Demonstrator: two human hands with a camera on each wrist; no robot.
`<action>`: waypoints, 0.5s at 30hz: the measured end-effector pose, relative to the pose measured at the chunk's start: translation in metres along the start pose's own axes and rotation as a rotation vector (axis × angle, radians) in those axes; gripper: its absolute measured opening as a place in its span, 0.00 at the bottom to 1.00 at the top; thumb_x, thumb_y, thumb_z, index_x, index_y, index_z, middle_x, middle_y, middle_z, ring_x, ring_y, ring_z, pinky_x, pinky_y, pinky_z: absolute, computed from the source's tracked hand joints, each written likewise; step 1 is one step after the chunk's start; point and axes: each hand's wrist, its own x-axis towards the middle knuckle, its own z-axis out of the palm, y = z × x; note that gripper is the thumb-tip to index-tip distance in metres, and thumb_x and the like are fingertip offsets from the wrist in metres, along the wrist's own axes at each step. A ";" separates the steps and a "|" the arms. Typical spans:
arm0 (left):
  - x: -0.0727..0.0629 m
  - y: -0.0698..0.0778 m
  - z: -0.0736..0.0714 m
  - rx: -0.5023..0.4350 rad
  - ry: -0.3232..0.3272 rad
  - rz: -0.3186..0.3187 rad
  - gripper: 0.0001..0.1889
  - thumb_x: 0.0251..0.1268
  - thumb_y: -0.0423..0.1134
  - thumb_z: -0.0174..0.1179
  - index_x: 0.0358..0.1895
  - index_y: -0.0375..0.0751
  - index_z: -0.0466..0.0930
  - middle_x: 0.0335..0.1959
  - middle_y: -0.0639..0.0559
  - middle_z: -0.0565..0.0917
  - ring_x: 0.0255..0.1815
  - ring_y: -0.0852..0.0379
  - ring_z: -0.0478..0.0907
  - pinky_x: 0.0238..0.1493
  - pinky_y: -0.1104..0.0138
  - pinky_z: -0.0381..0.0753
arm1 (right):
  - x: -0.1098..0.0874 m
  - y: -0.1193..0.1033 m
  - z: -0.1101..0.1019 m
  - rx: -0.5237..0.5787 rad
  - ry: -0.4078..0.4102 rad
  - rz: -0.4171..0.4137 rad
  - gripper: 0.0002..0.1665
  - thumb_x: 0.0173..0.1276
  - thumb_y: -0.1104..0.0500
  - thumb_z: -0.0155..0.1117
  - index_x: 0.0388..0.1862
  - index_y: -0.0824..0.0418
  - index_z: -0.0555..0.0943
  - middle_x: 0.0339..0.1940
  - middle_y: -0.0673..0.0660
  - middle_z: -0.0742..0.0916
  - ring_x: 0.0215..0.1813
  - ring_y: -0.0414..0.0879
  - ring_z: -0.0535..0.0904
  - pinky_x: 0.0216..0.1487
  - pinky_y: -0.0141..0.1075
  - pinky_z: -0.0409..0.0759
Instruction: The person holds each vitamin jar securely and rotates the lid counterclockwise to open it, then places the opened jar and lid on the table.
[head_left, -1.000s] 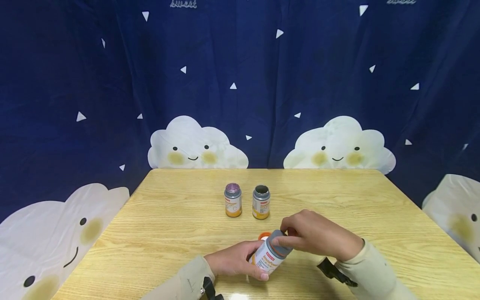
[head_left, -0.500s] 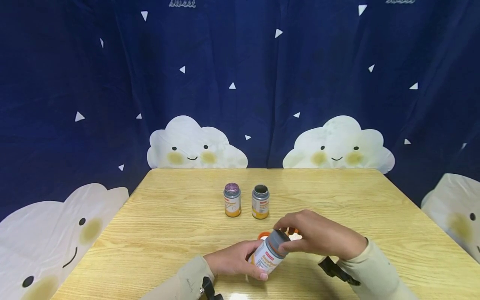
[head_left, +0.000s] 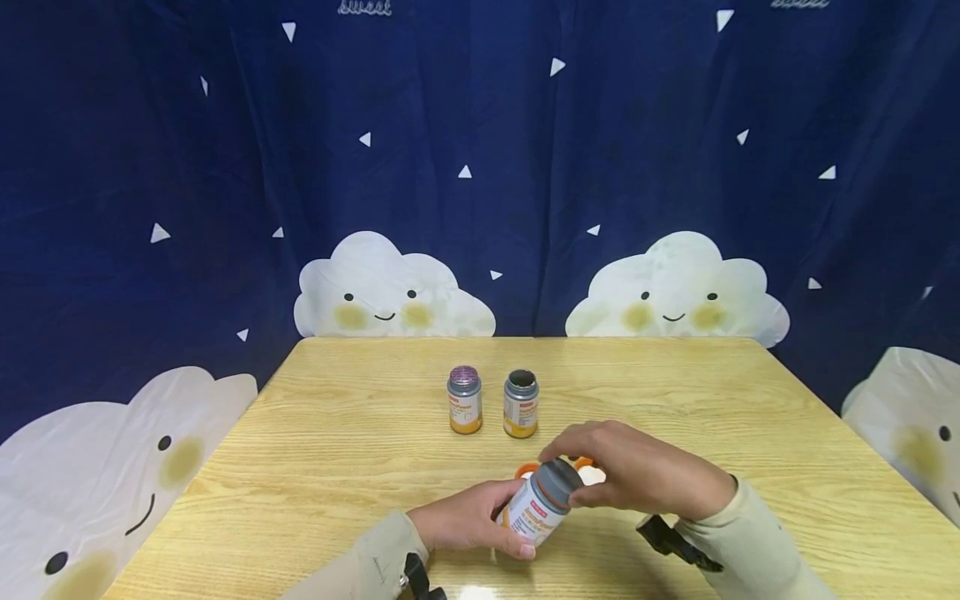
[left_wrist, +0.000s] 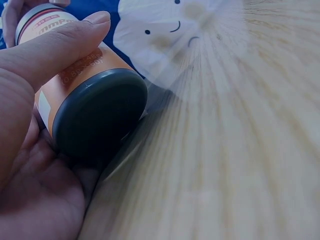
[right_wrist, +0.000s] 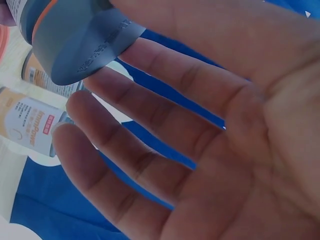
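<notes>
My left hand (head_left: 468,523) grips a white supplement bottle (head_left: 534,515) with a yellow-orange lower band, thumb across its front. The bottle leans to the upper right, and its dark base (left_wrist: 100,115) faces the left wrist camera close over the tabletop. A grey screw cap (head_left: 558,482) with an orange ring at its lower edge sits on the neck. My right hand (head_left: 641,471) pinches this cap between thumb and fingertips. In the right wrist view the other fingers (right_wrist: 145,115) stretch beside and below the cap (right_wrist: 85,45).
Behind the hands, two similar bottles stand uncapped on the wooden table (head_left: 360,408): one with a purplish top (head_left: 466,404), one with a dark open mouth (head_left: 521,408). Two orange-rimmed pieces with white insides, a left one (head_left: 527,469) and a right one (head_left: 591,473), lie near the held bottle.
My right thumb and fingers have shifted round the cap, the thumb sliding right along its front. The right orange-rimmed piece, hidden before by the hand, now shows. The left hand has barely moved.
</notes>
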 end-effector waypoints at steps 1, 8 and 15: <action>0.000 0.000 0.000 0.001 0.000 0.000 0.26 0.61 0.48 0.66 0.61 0.51 0.70 0.48 0.59 0.81 0.48 0.63 0.78 0.55 0.67 0.74 | 0.000 0.000 0.000 0.002 -0.002 0.005 0.26 0.54 0.64 0.76 0.52 0.47 0.81 0.48 0.39 0.83 0.47 0.36 0.78 0.48 0.35 0.79; 0.000 0.000 -0.001 -0.010 -0.012 0.004 0.26 0.62 0.49 0.66 0.60 0.50 0.70 0.48 0.60 0.81 0.47 0.64 0.78 0.55 0.67 0.75 | -0.001 -0.001 0.001 -0.019 0.014 0.067 0.23 0.60 0.50 0.72 0.54 0.53 0.80 0.49 0.43 0.83 0.46 0.38 0.79 0.46 0.37 0.79; 0.000 -0.001 -0.001 0.025 -0.004 0.018 0.26 0.61 0.48 0.66 0.61 0.50 0.70 0.48 0.60 0.80 0.47 0.64 0.77 0.54 0.67 0.75 | 0.002 0.000 0.004 -0.106 0.082 0.110 0.19 0.65 0.37 0.62 0.35 0.51 0.83 0.25 0.39 0.81 0.26 0.31 0.73 0.26 0.30 0.73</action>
